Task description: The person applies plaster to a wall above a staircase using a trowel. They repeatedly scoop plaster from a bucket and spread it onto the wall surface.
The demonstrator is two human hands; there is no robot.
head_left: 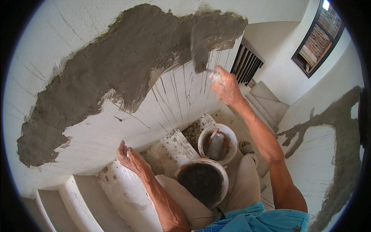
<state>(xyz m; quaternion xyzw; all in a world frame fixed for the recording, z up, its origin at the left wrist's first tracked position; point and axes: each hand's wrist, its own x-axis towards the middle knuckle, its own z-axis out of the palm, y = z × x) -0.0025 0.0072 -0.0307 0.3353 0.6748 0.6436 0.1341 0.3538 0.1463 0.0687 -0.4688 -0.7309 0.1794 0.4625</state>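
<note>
1. From where I stand, the step in hand looks like spreading and smoothing wet grey mortar on the stair wall [98,133]; that is my reading.
2. The right hand [227,87], right of the upper centre, has its fingers wrapped around the handle of a trowel [199,56]. The blade lies over the lower right part of the broad grey patch [116,62]; I can't tell how firmly it presses, if at all.
3. The left hand [133,159], left of and below the centre, holds nothing, its fingers loosely extended near the wall. Whether the fingertips touch it, I can't say.
4. Dark mortar [200,181] sits in a bucket [225,185] by the person's knees, at the lower centre. Just above it stands a second bucket [233,140] with a pale object in it that I can't identify.
5. Drips streak the white wall below the patch, whose lower edge is ragged. I'd judge the next move calls for a flat blade and even pressure there, drawing the mortar out without gouging it.
</note>
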